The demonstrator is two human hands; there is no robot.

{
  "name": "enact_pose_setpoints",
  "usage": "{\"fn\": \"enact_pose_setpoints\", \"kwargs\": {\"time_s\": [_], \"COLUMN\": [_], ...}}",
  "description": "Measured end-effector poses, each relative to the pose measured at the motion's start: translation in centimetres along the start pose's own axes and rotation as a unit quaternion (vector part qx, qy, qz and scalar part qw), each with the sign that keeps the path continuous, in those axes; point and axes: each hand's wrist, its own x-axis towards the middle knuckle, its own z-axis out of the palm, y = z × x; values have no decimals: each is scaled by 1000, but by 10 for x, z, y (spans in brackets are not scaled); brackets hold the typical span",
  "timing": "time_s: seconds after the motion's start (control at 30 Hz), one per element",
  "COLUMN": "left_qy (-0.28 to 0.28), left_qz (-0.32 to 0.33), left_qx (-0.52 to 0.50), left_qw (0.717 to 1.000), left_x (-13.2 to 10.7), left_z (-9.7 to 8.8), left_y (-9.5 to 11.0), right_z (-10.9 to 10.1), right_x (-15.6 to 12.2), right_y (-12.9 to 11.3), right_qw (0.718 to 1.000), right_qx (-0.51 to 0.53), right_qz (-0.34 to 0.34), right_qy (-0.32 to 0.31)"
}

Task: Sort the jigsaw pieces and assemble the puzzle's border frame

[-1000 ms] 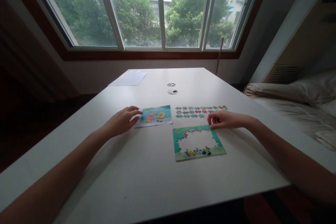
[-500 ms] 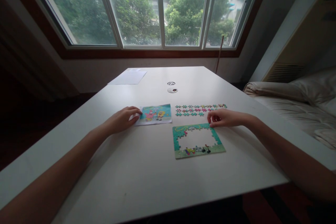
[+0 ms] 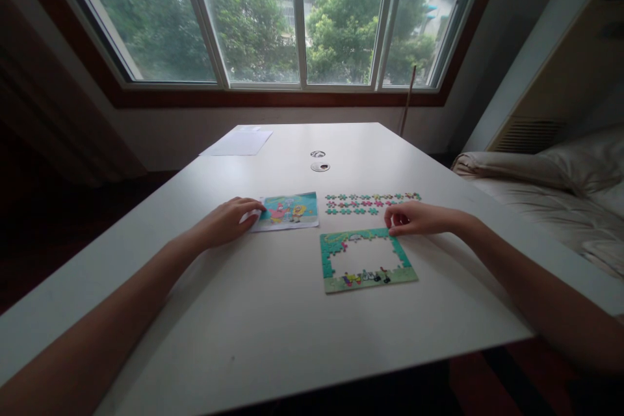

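At the left edge of a colourful cartoon picture sheet (image 3: 292,211), my left hand (image 3: 228,221) rests with its fingertips on the paper and its thumb apart from them. A jigsaw puzzle (image 3: 335,286) lies right of centre, its green border joined around a bare white middle. My right hand (image 3: 412,218) is at the puzzle's upper right corner, fingers curled in and thumb and fingertips close together. Whatever they may pinch is hidden. Just behind the puzzle, loose puzzle pieces (image 3: 352,205) lie in three rows, the right end of the nearer rows partly covered by my right hand.
The white table (image 3: 234,325) reaches towards a window (image 3: 299,26). Two round fittings (image 3: 320,168) are set along its middle, and white paper (image 3: 237,142) lies at the far left. A padded, pale-covered seat or bed (image 3: 531,188) stands beyond the right edge.
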Motion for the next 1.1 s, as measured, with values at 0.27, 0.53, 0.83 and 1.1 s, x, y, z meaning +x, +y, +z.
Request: {"fn": "enact_pose_setpoints", "kwargs": {"time_s": [0.27, 0.53, 0.83, 1.1], "left_qy": [9, 16, 9, 17], "left_qz": [3, 8, 4, 7], "left_qx": [-20, -26, -14, -22], "left_qw": [1000, 1000, 1000, 1000], "left_x": [1, 3, 4, 4], "left_z": [-1, 1, 1, -3], "left_y": [2, 0, 0, 6], "right_z": [-1, -3, -3, -3], "right_x": [-1, -3, -3, -3], "right_y": [0, -2, -3, -5], "right_qw": [1000, 1000, 1000, 1000], "right_qx": [6, 0, -2, 5], "right_qz": [-2, 1, 4, 4], "right_qy": [0, 4, 1, 8]}}
